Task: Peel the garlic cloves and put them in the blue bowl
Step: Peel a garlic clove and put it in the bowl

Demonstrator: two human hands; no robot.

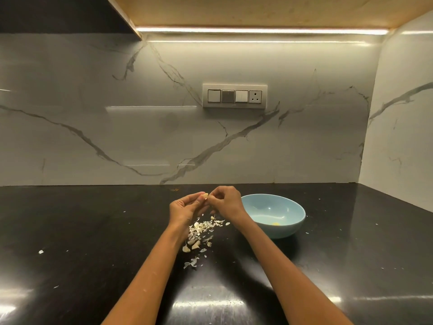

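Broadly, the dark polished bench (93, 231) spreads under everything, backed by a marble wall with a switch panel (234, 96) well above the fingers. Next in size, the blue bowl (276, 227) sits on the bench just to the right of and slightly nearer than the raised hands, its rim close beside the right wrist; one small yellowish piece, probably a peeled clove, lies in its bottom. Below the fingers, a scatter of papery skins (206, 225) litters the bench, and a few unpeeled cloves (193, 245) rest at the near edge of that pile, beside the left forearm.

The left hand (185, 208) is held palm-up above the bench, its fingers curled and pinching a garlic clove (205, 196) at their tips. The right hand (225, 200) meets it from the right, thumb and fingers closed together on what looks like a shred of skin at the clove's end. The clove's long axis cannot be read with certainty at this size.

Judging by this, peeling is under way and the task is early. The clove lies between both sets of fingertips, the bowl is to their right, so the right hand is nearer for the drop.
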